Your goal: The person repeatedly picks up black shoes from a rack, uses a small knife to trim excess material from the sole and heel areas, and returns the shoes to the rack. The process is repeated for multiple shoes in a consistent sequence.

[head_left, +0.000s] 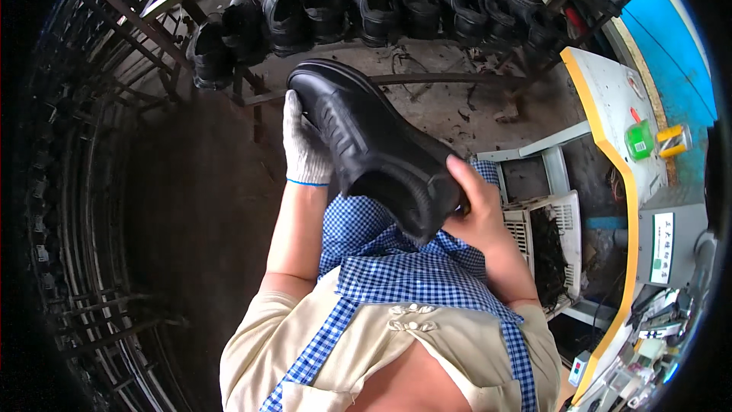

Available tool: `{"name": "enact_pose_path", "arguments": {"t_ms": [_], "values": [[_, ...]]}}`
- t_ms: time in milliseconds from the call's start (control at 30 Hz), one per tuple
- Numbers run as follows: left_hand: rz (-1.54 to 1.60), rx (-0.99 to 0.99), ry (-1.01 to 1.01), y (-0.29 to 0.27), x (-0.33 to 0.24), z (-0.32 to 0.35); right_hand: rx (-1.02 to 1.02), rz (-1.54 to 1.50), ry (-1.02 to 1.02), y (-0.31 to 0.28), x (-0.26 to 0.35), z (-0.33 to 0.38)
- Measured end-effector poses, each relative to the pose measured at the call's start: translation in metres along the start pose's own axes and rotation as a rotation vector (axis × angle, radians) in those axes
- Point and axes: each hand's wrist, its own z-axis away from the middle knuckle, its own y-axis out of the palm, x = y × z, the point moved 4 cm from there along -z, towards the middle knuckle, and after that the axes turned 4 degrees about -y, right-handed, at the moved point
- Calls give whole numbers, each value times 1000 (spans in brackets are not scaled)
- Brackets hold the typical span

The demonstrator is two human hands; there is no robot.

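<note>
A black lace-up style shoe (358,133) is held up in front of my chest, toe pointing to the upper left and its opening toward me. My left hand (303,141), in a white knit glove with a blue cuff edge, supports the toe end from the left side; its fingers are mostly hidden behind the shoe. My bare right hand (476,202) grips the heel, with the thumb on the near side and the other fingers partly hidden beneath. Below the shoe is my blue checked apron (404,278).
Several black shoes (324,4) stand in a row on a metal rack ahead. At right is a white worktable with a yellow edge (602,133), holding a green container (639,140) and a yellow can (673,141). Under it sits a white crate (564,236) of black scraps. Metal racks (99,282) line the left.
</note>
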Motion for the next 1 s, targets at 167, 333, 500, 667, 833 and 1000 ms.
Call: {"name": "enact_pose_path", "arguments": {"t_ms": [167,333,500,667,833,1000], "values": [[-471,114,241,-2,-14,4,-68,-829,635,-18,-59,20],[-443,162,113,-15,-12,-2,130,-138,132,-30,-25,8],[-333,233,192,-36,-11,-16,150,195,-12,-28,1,4],[-329,177,254,-34,-9,-15,264,-42,95,-32,-3,3],[-461,152,232,-20,12,-2,197,-173,37,-12,-10,-20],[-444,167,187,-15,22,4,275,-128,-54,14,2,-41]]}}
